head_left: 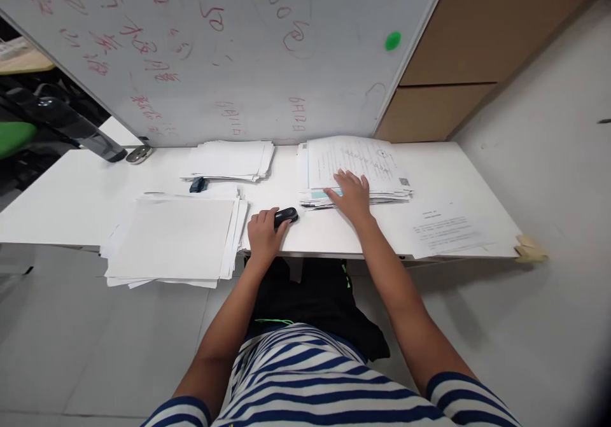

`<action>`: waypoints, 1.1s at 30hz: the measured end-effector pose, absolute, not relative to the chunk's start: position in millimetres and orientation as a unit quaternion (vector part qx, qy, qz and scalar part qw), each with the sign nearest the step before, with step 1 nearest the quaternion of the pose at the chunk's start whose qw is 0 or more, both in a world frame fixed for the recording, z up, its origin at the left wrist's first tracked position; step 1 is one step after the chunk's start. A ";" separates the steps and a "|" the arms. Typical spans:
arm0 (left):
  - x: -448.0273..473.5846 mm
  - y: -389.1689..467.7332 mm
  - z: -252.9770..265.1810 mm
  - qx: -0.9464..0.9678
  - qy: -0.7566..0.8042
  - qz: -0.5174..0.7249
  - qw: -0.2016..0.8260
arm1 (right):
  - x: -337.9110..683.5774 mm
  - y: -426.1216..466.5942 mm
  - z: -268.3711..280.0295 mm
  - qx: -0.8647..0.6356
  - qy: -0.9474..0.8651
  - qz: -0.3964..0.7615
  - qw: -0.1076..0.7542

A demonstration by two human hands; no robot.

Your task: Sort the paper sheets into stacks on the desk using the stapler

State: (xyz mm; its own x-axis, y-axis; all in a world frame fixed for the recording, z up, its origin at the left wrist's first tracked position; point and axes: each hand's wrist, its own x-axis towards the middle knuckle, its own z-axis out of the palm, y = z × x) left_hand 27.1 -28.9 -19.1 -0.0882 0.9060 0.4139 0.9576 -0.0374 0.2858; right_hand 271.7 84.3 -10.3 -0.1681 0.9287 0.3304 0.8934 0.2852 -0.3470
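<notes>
My left hand [265, 233] is closed around a black stapler [286, 216], which lies on the white table near its front edge. My right hand [352, 196] rests, fingers spread, on the front part of a stack of printed papers [353, 160]. The stack's top sheet has a stamp mark and a small square code. Left of my left hand lies a large pile of blank-looking papers [176, 236], which juts past the table's front edge. Behind it is another paper stack [231, 160], with a small dark blue object [198, 185] at its front.
A single printed sheet [443, 230] lies on the table [329, 236] at the right. A dark bottle [112, 150] and a computer mouse [139, 154] are at the back left. Behind the table stands a whiteboard [334, 77] with red writing. Tan padding [529, 249] covers the right front corner.
</notes>
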 end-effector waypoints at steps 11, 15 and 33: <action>27.2 -28.0 -19.6 -0.673 -0.692 -0.259 0.039 | 270.7 80.2 -9.0 -0.598 -0.755 0.016 0.268; 27.4 -27.7 -19.9 -0.673 -0.690 -0.263 0.045 | 270.0 82.1 -10.2 -0.605 -0.749 0.019 0.270; 25.5 -27.6 -24.5 -0.681 -0.674 -0.283 0.055 | 279.9 83.7 22.8 -0.487 -0.871 -0.056 0.026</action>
